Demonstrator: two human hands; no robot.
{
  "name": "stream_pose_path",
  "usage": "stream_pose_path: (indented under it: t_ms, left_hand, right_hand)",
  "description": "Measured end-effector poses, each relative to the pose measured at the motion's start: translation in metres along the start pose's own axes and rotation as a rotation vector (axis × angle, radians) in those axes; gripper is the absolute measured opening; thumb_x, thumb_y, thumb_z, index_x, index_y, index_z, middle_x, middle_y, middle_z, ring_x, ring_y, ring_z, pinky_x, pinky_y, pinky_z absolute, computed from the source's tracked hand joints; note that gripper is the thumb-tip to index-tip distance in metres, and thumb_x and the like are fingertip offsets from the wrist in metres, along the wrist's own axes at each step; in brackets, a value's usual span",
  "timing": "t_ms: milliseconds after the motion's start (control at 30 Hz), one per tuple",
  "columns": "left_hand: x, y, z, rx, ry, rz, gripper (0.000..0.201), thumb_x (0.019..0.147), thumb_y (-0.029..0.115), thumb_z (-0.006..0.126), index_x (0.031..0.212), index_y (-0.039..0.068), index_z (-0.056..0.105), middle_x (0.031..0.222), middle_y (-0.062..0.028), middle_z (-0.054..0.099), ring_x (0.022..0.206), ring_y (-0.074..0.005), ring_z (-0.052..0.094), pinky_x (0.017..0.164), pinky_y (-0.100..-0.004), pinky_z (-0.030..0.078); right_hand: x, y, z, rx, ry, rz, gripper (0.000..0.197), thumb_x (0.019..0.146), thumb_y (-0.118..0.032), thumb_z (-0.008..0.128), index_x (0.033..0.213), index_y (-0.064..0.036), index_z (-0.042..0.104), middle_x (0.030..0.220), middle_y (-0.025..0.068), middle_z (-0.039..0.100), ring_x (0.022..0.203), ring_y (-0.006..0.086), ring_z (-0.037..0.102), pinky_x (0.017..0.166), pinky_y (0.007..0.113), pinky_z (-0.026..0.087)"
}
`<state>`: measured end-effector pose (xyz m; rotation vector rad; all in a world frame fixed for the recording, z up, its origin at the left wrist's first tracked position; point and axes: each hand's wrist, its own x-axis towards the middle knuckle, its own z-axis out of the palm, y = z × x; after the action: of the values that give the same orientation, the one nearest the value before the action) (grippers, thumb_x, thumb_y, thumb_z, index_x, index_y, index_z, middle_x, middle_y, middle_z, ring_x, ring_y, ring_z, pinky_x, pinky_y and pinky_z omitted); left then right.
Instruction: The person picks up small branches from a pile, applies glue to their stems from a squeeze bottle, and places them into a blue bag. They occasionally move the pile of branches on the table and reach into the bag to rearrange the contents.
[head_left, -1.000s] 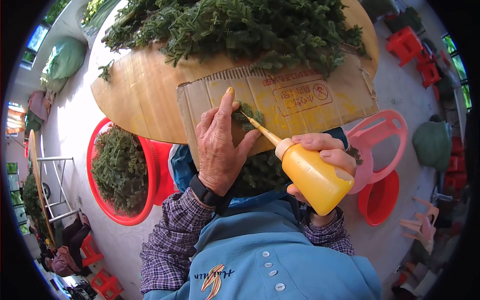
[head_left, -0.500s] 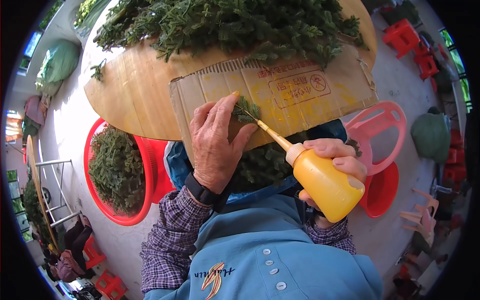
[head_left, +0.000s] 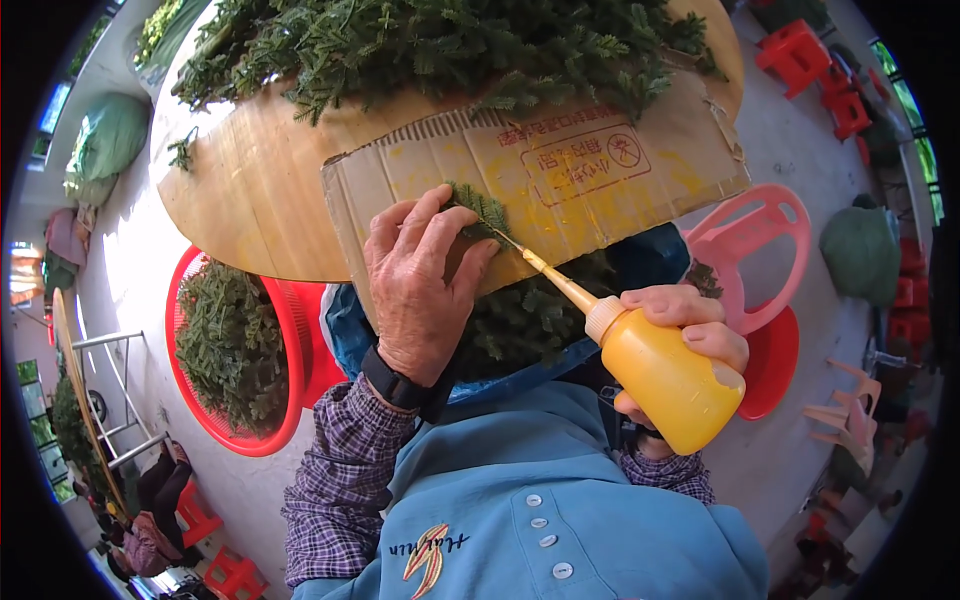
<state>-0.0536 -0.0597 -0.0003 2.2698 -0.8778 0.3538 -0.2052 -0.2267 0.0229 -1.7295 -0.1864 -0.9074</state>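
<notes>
My left hand (head_left: 420,275) pinches a small green sprig (head_left: 482,207) against a flat piece of brown cardboard (head_left: 560,170) lying on the round wooden table (head_left: 250,190). My right hand (head_left: 690,330) grips a yellow squeeze bottle (head_left: 660,375), tilted so its long nozzle tip touches the stem end of the sprig. A dark watch sits on my left wrist. A big heap of green sprigs (head_left: 430,45) covers the far part of the table, past the cardboard.
A red basket (head_left: 215,350) full of green sprigs stands on the floor at my left. More sprigs lie in a blue bag (head_left: 520,320) on my lap. A pink plastic stool (head_left: 760,240) and a red bowl (head_left: 775,360) are at my right. Red stools stand at the far right.
The squeeze bottle has dropped lower and to the right in view while its tip stays at the sprig. My left hand keeps hold of the sprig on the cardboard.
</notes>
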Motion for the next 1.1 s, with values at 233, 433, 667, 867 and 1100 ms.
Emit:
stream_pose_path:
  t_ms: [233,433,667,867,1100]
  left_hand:
    - [0.000,-0.001,0.001,-0.002,0.000,0.017,0.027,0.077,0.012,0.080,0.101,0.008,0.069,0.124,-0.0093,0.067,0.112,-0.0324,0.056,0.098,-0.0414,0.047]
    - [0.000,-0.002,0.001,0.005,-0.005,0.025,0.025,0.077,0.012,0.080,0.099,0.008,0.069,0.124,-0.0093,0.067,0.112,-0.0323,0.056,0.098,-0.0415,0.047]
    - [-0.001,-0.004,0.003,-0.024,-0.002,0.025,0.024,0.077,0.015,0.079,0.098,0.008,0.069,0.124,-0.0100,0.065,0.112,-0.0334,0.055,0.099,-0.0446,0.043]
    - [-0.001,-0.004,0.004,-0.037,-0.006,0.020,0.023,0.078,0.015,0.079,0.097,0.008,0.069,0.124,-0.0099,0.065,0.112,-0.0332,0.055,0.099,-0.0444,0.043]
    - [-0.002,-0.005,-0.004,-0.037,0.019,0.030,0.021,0.077,0.012,0.079,0.095,0.008,0.069,0.121,-0.0103,0.066,0.111,-0.0334,0.056,0.097,-0.0437,0.044]
  right_hand:
    - [-0.007,-0.004,-0.007,-0.008,0.008,0.021,0.064,0.074,-0.020,0.089,0.117,-0.0131,0.041,0.117,0.0153,0.057,0.101,0.0344,0.064,0.085,0.045,0.059]
    - [-0.007,-0.005,-0.010,-0.001,-0.008,-0.010,0.066,0.073,-0.020,0.089,0.117,-0.0130,0.041,0.116,0.0152,0.058,0.100,0.0341,0.064,0.084,0.044,0.059]
    - [-0.015,-0.006,-0.012,-0.007,0.044,0.008,0.065,0.074,-0.022,0.089,0.117,-0.0123,0.041,0.115,0.0155,0.058,0.098,0.0341,0.064,0.084,0.044,0.059]
    - [-0.016,-0.007,-0.016,-0.034,0.061,0.001,0.065,0.074,-0.024,0.089,0.117,-0.0116,0.042,0.114,0.0168,0.059,0.095,0.0338,0.065,0.083,0.043,0.059]
    - [-0.018,-0.007,-0.019,0.006,0.103,-0.051,0.067,0.074,-0.028,0.089,0.117,-0.0104,0.041,0.113,0.0190,0.059,0.095,0.0364,0.065,0.081,0.045,0.058]
